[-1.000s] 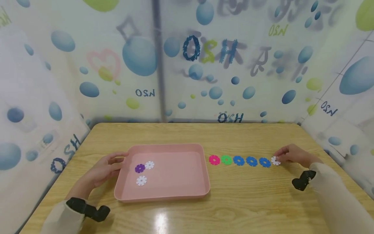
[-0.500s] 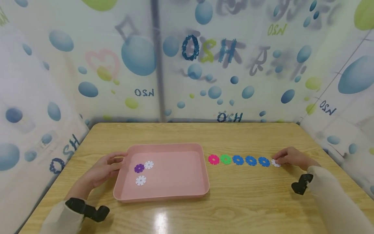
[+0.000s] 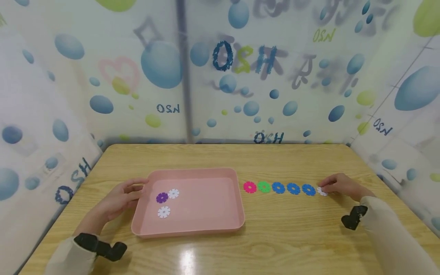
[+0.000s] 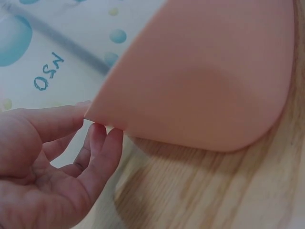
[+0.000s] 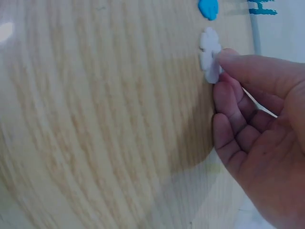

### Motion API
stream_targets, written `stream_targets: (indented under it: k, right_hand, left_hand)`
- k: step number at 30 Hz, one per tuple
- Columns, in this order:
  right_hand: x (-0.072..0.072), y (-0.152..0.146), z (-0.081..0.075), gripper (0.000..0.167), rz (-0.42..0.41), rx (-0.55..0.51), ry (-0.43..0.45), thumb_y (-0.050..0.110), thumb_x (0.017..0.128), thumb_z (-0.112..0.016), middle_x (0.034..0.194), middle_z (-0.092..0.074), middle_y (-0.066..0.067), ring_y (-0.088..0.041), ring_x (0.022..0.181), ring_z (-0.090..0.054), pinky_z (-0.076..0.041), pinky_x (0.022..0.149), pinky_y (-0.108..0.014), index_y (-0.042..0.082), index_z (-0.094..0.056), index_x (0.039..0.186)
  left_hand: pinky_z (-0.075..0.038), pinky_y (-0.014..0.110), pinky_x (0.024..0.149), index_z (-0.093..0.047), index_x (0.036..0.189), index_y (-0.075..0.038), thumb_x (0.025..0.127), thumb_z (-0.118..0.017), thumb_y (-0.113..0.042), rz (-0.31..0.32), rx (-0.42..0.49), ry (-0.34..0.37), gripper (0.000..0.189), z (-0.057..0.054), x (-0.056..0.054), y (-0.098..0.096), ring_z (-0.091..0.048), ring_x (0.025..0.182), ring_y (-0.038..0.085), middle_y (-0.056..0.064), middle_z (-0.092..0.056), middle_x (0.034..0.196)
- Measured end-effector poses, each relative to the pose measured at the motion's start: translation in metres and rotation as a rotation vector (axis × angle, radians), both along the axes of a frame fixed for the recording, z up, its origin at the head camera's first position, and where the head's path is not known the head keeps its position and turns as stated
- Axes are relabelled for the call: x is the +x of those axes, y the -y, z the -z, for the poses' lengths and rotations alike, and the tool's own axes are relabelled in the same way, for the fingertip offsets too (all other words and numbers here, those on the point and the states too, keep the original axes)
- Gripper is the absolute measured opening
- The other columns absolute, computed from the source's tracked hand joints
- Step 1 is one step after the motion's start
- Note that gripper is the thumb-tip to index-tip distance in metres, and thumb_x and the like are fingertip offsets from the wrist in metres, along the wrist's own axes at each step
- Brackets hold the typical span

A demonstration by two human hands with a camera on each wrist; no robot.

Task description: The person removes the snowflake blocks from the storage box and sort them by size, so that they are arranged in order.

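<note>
Bubble-patterned walls (image 3: 206, 101) back the wooden table (image 3: 285, 233), where the right hand (image 3: 339, 185) pinches a white disc (image 5: 208, 50), partly hidden by its fingers, beside a blue disc (image 3: 308, 190). The left hand (image 3: 118, 200) touches the pink tray (image 3: 206, 206) with relaxed fingers.

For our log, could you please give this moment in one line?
left hand: touches tray; right hand: holds white disc; beside: blue disc

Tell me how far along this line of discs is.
Seemingly done: a pink disc, a green disc and three blue discs lie in line to the right of the tray. In hand: the right grip pinches a white disc at the line's right end. Probably left: a purple disc and two white discs inside the tray.
</note>
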State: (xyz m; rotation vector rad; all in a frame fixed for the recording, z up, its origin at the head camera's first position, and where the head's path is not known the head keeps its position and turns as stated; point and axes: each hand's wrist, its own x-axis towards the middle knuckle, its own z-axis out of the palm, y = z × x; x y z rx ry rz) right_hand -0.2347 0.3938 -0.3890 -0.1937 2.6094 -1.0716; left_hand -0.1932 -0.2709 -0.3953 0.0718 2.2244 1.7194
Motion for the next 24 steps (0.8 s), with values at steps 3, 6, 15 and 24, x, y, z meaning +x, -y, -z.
stream_targets:
  k: [3,6,15,24]
  right_hand:
    - [0.001,0.000,-0.003,0.036,0.025,0.017,0.001,0.015,0.087,-0.063,0.097,-0.062,-0.010,-0.012,0.068,-0.049,-0.045,0.058,-0.026,-0.013,-0.059,0.109]
    - [0.001,0.001,-0.005,0.038,0.034,0.050,-0.010,0.019,0.087,-0.063,0.099,-0.062,-0.011,-0.013,0.072,-0.050,-0.046,0.061,-0.027,-0.011,-0.060,0.109]
    - [-0.010,0.029,-0.018,0.035,-0.050,0.044,-0.087,0.018,0.088,-0.062,0.097,-0.061,-0.012,-0.018,0.080,-0.056,-0.051,0.069,-0.031,-0.009,-0.059,0.110]
    - [-0.025,0.090,-0.035,0.027,-0.235,0.020,-0.191,0.012,0.087,-0.062,0.088,-0.062,-0.007,-0.020,0.077,-0.057,-0.050,0.067,-0.031,-0.007,-0.060,0.106]
  left_hand:
    - [-0.046,0.036,0.090,-0.027,0.140,0.003,0.095,-0.051,-0.018,-0.001,-0.001,-0.002,0.055,-0.001,0.000,-0.001,-0.044,0.117,0.035,0.031,-0.028,0.136]
    - [-0.046,0.036,0.091,-0.027,0.140,0.003,0.095,-0.051,-0.017,0.001,0.003,-0.005,0.055,-0.001,0.000,0.000,-0.044,0.117,0.035,0.031,-0.028,0.136]
    - [-0.047,0.035,0.090,-0.028,0.139,0.003,0.095,-0.051,-0.017,-0.006,0.013,-0.009,0.054,0.000,0.002,0.000,-0.045,0.116,0.033,0.031,-0.028,0.135]
    - [-0.046,0.036,0.091,-0.029,0.139,0.003,0.095,-0.051,-0.015,-0.019,0.018,-0.005,0.052,0.000,0.001,0.000,-0.044,0.117,0.033,0.030,-0.029,0.135]
